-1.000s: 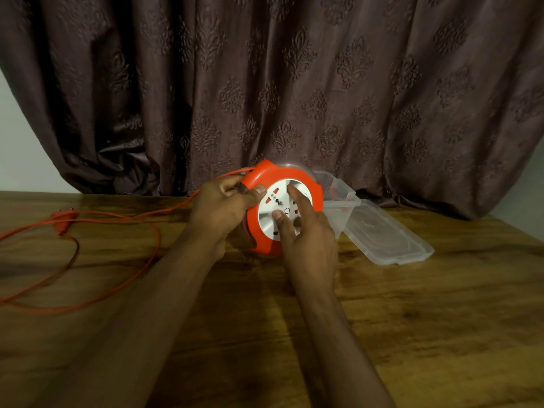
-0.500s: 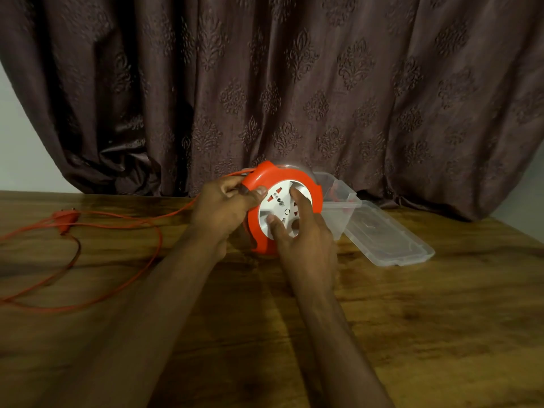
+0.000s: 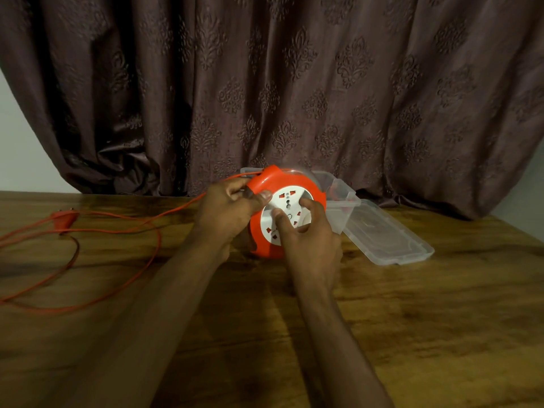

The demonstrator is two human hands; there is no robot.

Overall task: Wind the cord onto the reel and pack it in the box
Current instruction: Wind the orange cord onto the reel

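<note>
Head view, left hand (image 3: 228, 209) gripping reel (image 3: 282, 214) rim, right hand (image 3: 309, 234) fingers curled on its face, box (image 3: 343, 198) half hidden

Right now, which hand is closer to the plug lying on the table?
Left. The left hand grips the reel's side facing the plug; the right hand is on its far side.

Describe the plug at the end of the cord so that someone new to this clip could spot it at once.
Start at the wooden table and look to its far left part, away from the orange reel held in both hands. There the loose orange cord loops across the wood, and the plug lies on it. It is the one thick, solid orange lump among thin strands.
</note>
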